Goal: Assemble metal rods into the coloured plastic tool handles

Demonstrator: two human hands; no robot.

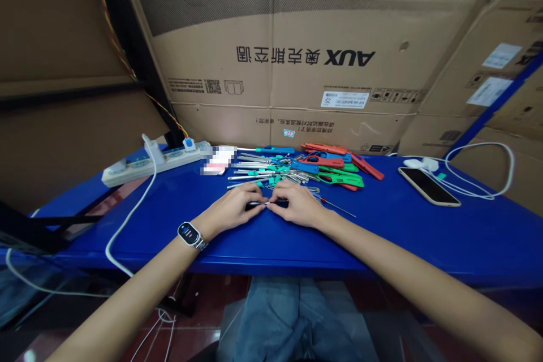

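At the front of the blue table, my left hand (233, 209) and my right hand (299, 203) meet fingertip to fingertip. Both pinch a thin dark-and-silver piece (267, 202), mostly covered by the fingers; its exact kind cannot be made out. Just beyond them lies a pile of silver metal tubes (254, 162) with small teal parts (253, 173). Right of the tubes are lighter handles: blue (303, 166), green (343, 179) and red (326, 149). A thin screwdriver (339, 207) with a red collar lies beside my right hand.
A phone (430, 186) and a coiled white cable (470, 181) lie at the right. On the left are a white power strip (169, 159) and its hanging cord (131, 215). Cardboard boxes (305, 22) stand behind the blue table (360, 243). A blurred-out packet (219, 159) sits near the strip.
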